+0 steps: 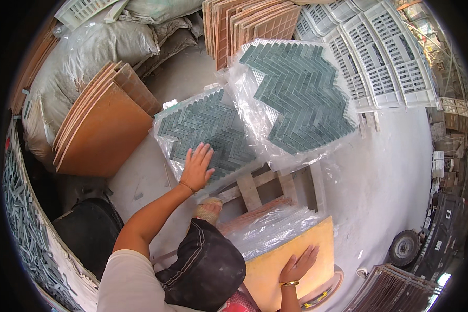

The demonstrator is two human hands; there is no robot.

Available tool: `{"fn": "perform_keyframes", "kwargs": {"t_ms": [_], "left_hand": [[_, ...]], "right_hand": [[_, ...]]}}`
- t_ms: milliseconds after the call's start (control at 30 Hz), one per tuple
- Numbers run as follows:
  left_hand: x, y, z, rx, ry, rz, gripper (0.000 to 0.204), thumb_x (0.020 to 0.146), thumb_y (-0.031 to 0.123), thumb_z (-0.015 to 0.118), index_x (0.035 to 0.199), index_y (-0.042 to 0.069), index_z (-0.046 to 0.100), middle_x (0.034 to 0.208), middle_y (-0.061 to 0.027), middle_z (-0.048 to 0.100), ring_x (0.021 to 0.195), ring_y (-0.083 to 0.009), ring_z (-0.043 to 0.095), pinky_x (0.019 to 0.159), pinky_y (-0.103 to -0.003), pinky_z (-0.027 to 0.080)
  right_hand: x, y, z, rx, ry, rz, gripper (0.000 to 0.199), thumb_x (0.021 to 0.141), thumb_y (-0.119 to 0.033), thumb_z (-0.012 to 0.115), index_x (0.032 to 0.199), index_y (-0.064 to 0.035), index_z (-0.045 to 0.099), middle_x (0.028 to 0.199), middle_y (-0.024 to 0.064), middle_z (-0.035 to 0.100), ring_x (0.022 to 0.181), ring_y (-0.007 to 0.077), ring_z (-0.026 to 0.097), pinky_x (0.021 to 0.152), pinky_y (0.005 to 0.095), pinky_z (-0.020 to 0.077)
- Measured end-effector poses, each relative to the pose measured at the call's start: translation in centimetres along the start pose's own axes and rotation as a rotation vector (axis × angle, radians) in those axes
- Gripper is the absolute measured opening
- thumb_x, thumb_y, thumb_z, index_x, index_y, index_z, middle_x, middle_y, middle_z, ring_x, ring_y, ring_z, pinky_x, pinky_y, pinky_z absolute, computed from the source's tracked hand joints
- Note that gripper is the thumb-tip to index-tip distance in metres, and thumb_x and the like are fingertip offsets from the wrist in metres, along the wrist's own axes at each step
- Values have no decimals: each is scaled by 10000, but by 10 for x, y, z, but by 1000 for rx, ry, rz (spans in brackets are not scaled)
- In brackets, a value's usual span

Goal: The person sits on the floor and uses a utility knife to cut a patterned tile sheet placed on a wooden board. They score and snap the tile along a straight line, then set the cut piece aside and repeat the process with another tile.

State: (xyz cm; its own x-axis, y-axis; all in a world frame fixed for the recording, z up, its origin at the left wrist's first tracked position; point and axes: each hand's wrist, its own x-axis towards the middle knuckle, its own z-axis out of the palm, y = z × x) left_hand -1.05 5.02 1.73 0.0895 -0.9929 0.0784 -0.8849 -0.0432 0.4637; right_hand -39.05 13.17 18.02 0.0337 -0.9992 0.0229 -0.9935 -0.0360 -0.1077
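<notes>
Head view: the left hand (pixel 196 167) lies over the near-left part of the smaller green herringbone tile sheet (pixel 200 125), fingers extended and grasping nothing; it covers some strips, and how hard it presses I cannot tell. The right hand (pixel 300 264) lies flat on the tan board (pixel 268 283), its grip released, fingers extended; the board's near end is cut off by the lower edge and partly hidden by the dark-trousered knee (pixel 208 265).

Clear plastic (pixel 252 130) blurs the boundary where the larger herringbone sheet (pixel 301 99) sits just beside the smaller one. The slatted wooden pallet (pixel 249 190) is only partly visible beneath and between things. A rounded item (pixel 338 281) shows beside the board, mostly covered, its kind unclear.

The larger sheet's stepped right edge faces pale floor (pixel 390 151), which stretches from the white crates (pixel 369 57) down toward the wheel (pixel 404 247) at the right. On the left, leaning orange boards (pixel 106 135) and bulky sacks (pixel 104 47) narrow the room beside the smaller sheet.
</notes>
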Motion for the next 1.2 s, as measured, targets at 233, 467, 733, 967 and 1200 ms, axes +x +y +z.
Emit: {"fn": "perform_keyframes", "kwargs": {"t_ms": [233, 467, 733, 967, 1200], "left_hand": [[-8, 26, 60, 300, -102, 8, 762, 724, 225, 615, 1374, 93, 238, 1449, -71, 191, 1337, -250, 168, 1047, -539, 116], [-4, 22, 60, 294, -135, -16, 715, 749, 167, 561, 1385, 143, 236, 1458, -23, 188, 1338, -198, 188, 1047, -549, 108], [21, 99, -10, 335, -528, -27, 859, 692, 343, 702, 1362, 48, 251, 1428, -141, 221, 1320, -291, 216, 1018, -530, 209], [53, 192, -128, -422, -916, 322, 493, 820, 189, 599, 1229, -33, 438, 1209, -172, 515, 1097, -225, 514, 901, -316, 411], [-111, 329, -224, -12, -1245, 875, 262, 829, 141, 569, 1058, 13, 566, 962, -148, 618, 805, -190, 621, 715, -274, 483]], "right_hand": [[3, -3, -3, 28, -11, 2, 643, 855, -374, 401, 1339, 29, 269, 1393, 270, 205, 1293, 409, 197, 1037, 517, 147], [1, 0, 0, 45, -27, 44, 695, 782, -312, 533, 1356, -30, 261, 1410, 231, 191, 1309, 373, 177, 1046, 508, 132], [-5, 10, -9, 129, 54, 117, 647, 813, -366, 520, 1335, -49, 309, 1385, 206, 255, 1302, 332, 209, 1054, 469, 148], [11, 6, 16, 437, 232, -11, 558, 783, -305, 571, 1249, -37, 424, 1359, 178, 319, 1289, 308, 243, 1070, 433, 157], [-73, 25, 24, 449, 158, -10, 536, 785, -243, 573, 1259, -48, 419, 1380, 152, 304, 1308, 288, 223, 1080, 418, 154]]}}
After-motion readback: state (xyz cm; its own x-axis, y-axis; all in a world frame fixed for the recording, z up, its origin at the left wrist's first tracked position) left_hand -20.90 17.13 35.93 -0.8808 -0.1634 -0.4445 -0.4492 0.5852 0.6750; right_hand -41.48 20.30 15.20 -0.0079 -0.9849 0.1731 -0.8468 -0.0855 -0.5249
